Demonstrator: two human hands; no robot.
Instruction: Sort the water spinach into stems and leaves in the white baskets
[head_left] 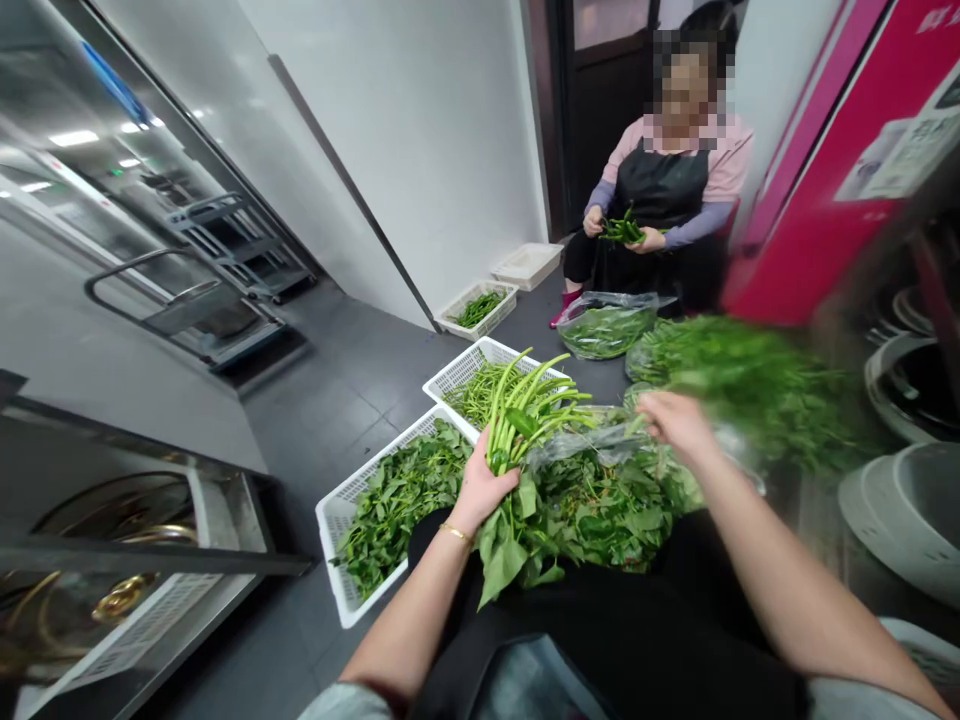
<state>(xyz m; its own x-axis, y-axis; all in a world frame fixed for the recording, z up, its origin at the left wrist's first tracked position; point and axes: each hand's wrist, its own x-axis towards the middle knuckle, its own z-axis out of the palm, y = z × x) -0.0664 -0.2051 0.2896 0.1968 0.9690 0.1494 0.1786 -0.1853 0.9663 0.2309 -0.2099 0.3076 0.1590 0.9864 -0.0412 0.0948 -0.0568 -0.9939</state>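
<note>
The left hand (487,485) clasps long leafy green stems (517,405), which could spill if its hold loosens; whether the right hand (677,422) pinches anything, I cannot tell.

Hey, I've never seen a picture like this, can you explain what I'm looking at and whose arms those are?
There's no machine here. A camera worn on a person's head looks forward and down, so the two arms are the wearer's own. The left hand grips a bunch of leafy green stems. The right hand is beside a heap of leafy greens; blur hides whether it holds anything. On the grey tiled floor stand a white basket of leaves and a white basket of cut stems. Beyond, a seated co-worker holds green peppers.
</note>
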